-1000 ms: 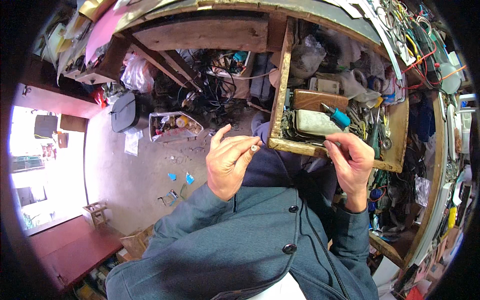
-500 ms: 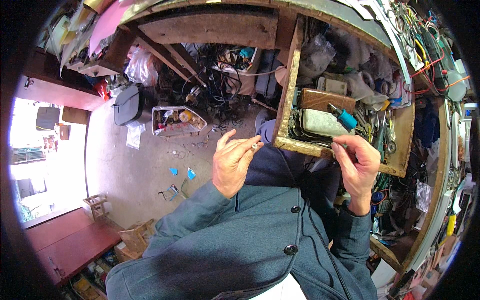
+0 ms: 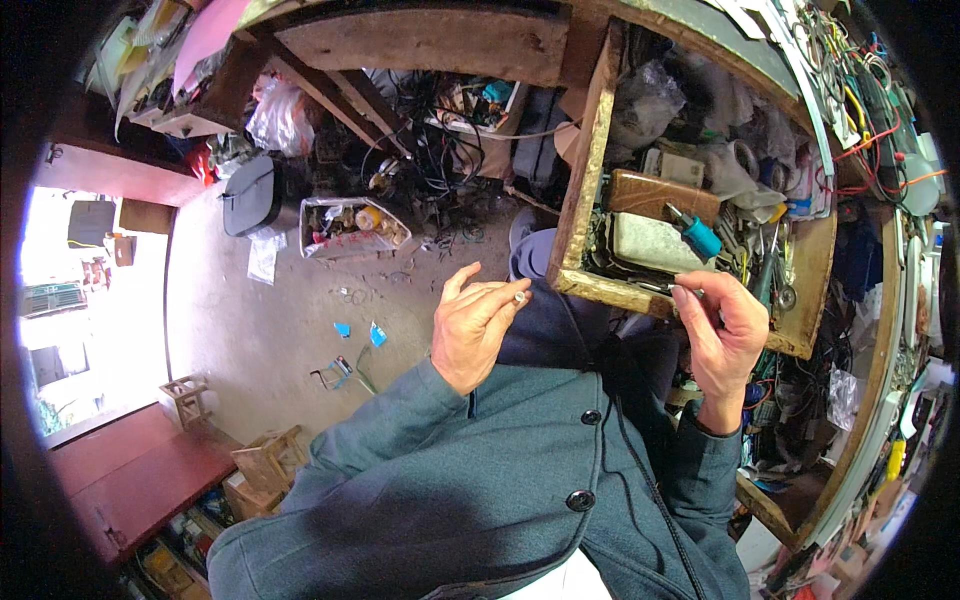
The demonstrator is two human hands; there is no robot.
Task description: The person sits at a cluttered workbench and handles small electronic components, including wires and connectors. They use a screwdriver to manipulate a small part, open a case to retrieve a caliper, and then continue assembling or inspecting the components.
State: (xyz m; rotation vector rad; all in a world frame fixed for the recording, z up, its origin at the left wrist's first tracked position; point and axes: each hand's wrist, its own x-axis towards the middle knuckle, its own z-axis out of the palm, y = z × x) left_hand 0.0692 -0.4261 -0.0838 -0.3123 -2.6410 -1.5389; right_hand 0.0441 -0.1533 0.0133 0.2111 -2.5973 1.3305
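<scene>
My left hand (image 3: 470, 330) is closed, with a small pale cylinder-shaped piece (image 3: 521, 298) pinched between thumb and forefinger. It is held out over my lap, left of an open wooden drawer (image 3: 610, 290). Above the drawer's front edge, my right hand (image 3: 725, 325) has thumb and forefinger pressed together. What they hold, if anything, is too small to name. Inside the drawer, close to my right fingers, lie a blue-handled tool (image 3: 700, 238), a whitish flat box (image 3: 650, 243) and a brown case (image 3: 660, 195). Metal hand tools (image 3: 770, 270) lie along the drawer's right part.
Plastic bags (image 3: 650, 105) fill the drawer's back. A box of odds and ends (image 3: 355, 228) and a dark bin (image 3: 250, 195) stand on the floor to the left, with blue scraps (image 3: 377, 333) nearer. Tangled wires (image 3: 865, 130) lie on the bench at the right.
Both hands have shifted slightly to the right in the picture; the view has also moved a little. The left still pinches the pale piece, and the right fingers remain pressed together.
</scene>
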